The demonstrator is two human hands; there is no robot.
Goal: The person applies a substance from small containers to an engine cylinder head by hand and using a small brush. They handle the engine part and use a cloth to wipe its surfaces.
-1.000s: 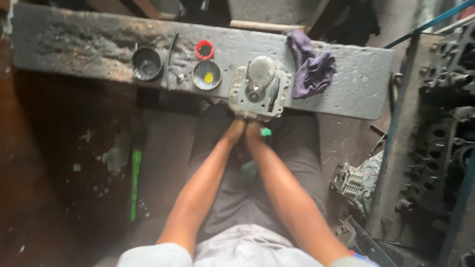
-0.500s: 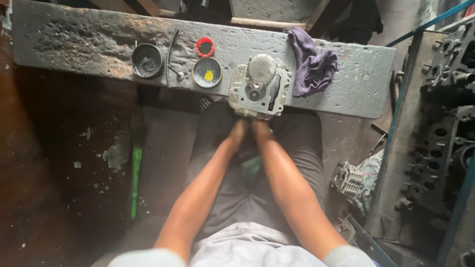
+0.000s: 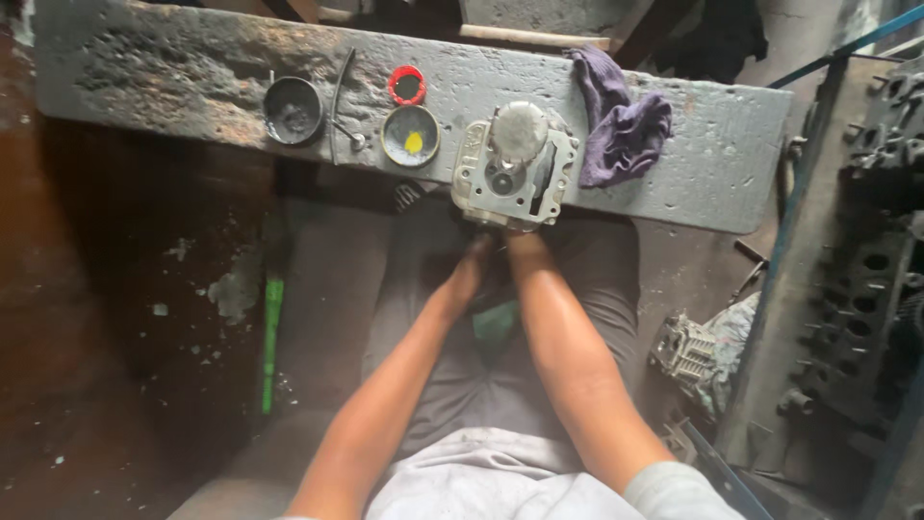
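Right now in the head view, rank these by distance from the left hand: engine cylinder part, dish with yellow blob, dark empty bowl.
1. Engine cylinder part, directly above the left hand.
2. Dish with yellow blob, up-left.
3. Dark empty bowl, farthest left.

Both forearms bare, extended fwd from torso, converging toward centre. L hand and R hand close together, nearly touching, at far end of reach. Fingers mostly hidden in shadow; can't tell if curled or open. R forearm fuller in view, L thinner, angled in from lower left. Pale sleeve edges at both upper arms.
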